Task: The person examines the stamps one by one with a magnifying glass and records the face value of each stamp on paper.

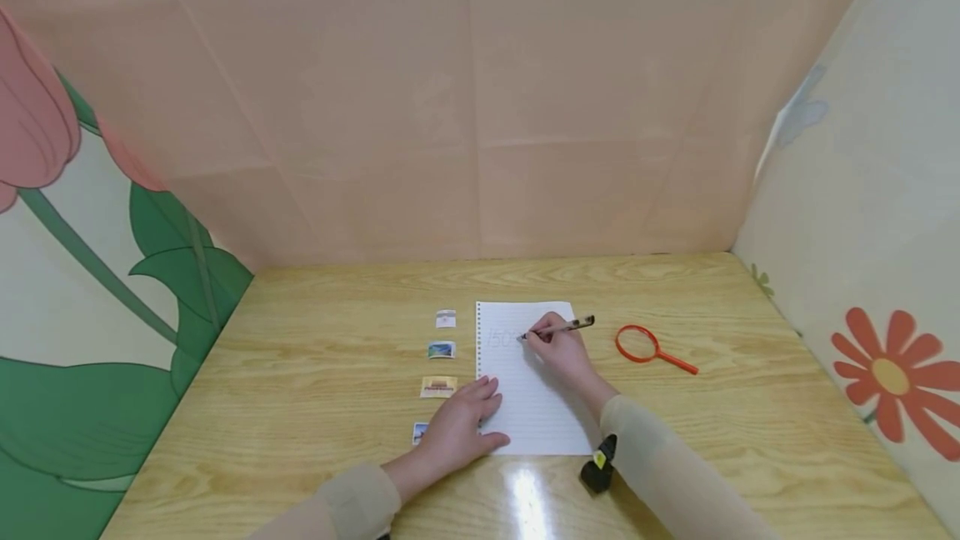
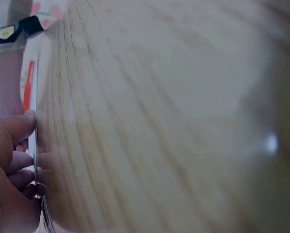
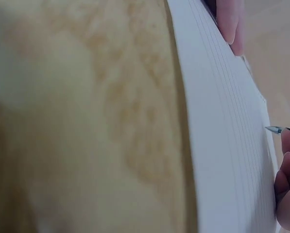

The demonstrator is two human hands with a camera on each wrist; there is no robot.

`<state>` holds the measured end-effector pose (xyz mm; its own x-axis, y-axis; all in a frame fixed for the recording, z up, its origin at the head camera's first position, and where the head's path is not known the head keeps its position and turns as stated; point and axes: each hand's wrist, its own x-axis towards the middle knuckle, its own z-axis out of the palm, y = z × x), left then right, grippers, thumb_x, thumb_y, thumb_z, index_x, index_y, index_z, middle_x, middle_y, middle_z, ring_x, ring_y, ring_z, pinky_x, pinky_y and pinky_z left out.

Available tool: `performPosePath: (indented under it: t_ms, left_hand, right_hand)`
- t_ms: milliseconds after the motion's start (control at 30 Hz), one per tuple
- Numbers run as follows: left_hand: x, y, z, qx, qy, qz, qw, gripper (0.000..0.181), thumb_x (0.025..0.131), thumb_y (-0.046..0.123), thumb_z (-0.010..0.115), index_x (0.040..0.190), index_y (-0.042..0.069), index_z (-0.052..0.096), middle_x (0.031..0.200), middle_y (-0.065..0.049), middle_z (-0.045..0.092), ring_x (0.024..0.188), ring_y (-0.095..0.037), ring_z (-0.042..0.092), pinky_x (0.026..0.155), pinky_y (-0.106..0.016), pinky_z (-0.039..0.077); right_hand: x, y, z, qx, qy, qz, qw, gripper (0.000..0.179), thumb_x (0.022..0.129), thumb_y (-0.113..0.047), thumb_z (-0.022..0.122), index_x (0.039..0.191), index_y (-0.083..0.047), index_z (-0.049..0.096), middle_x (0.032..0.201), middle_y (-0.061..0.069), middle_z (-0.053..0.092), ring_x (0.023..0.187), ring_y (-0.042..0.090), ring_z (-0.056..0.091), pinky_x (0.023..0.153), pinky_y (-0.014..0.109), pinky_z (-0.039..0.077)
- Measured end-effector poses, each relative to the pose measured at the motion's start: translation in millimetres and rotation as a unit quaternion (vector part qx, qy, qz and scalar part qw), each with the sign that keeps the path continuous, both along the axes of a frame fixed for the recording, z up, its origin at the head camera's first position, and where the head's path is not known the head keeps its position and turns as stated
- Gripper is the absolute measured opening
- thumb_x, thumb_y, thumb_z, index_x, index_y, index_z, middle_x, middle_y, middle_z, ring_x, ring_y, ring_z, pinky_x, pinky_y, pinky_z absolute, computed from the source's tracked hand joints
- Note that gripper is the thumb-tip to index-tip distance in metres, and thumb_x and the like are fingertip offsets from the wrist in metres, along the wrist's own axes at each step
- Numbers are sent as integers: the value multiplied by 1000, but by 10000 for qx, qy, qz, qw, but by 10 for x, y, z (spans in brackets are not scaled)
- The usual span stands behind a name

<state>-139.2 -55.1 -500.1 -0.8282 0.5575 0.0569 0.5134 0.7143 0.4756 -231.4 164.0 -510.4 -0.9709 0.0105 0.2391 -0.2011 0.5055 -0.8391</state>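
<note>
In the head view, my right hand (image 1: pixel 564 357) pinches a pen (image 1: pixel 577 324), its tip on the upper part of a lined sheet of paper (image 1: pixel 536 419). Faint handwriting that looks like "150" stands left of the tip. My left hand (image 1: pixel 457 430) rests on the sheet's lower left edge with fingers spread. Its back partly covers a small picture card (image 1: pixel 419 433). The right wrist view shows the pen's metal tip (image 3: pixel 275 129) close to the paper (image 3: pixel 217 126). In the left wrist view, the left thumb (image 2: pixel 21 127) lies along the sheet's edge.
Left of the sheet, more small stamp-like cards form a column: a yellow one (image 1: pixel 438 387), a blue-green one (image 1: pixel 442 349) and a pale one (image 1: pixel 446 318). A red magnifying glass (image 1: pixel 657 354) lies to the right. The wooden table (image 1: pixel 315 357) meets walls behind and beside.
</note>
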Motion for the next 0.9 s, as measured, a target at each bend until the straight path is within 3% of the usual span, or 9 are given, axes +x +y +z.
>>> performPosePath:
  t_ms: [600, 900]
  left_hand:
    - [-2, -10, 31, 54, 106, -32, 9999, 62, 85, 38, 77, 133, 1, 60, 147, -12, 49, 139, -27, 40, 115, -41, 31]
    - [-4, -1, 4, -2, -18, -24, 10000, 63, 86, 38, 77, 134, 2, 60, 148, -10, 48, 140, -26, 39, 115, -41, 31]
  right_hand:
    - [20, -28, 8, 70, -156, 340, 9993, 8, 80, -2, 69, 81, -6, 62, 70, 0, 57, 65, 13, 51, 56, 20, 42]
    - [27, 68, 45, -517, -418, 367, 9971, 7, 88, -4, 68, 90, -2, 62, 78, 4, 58, 69, 12, 51, 59, 20, 43]
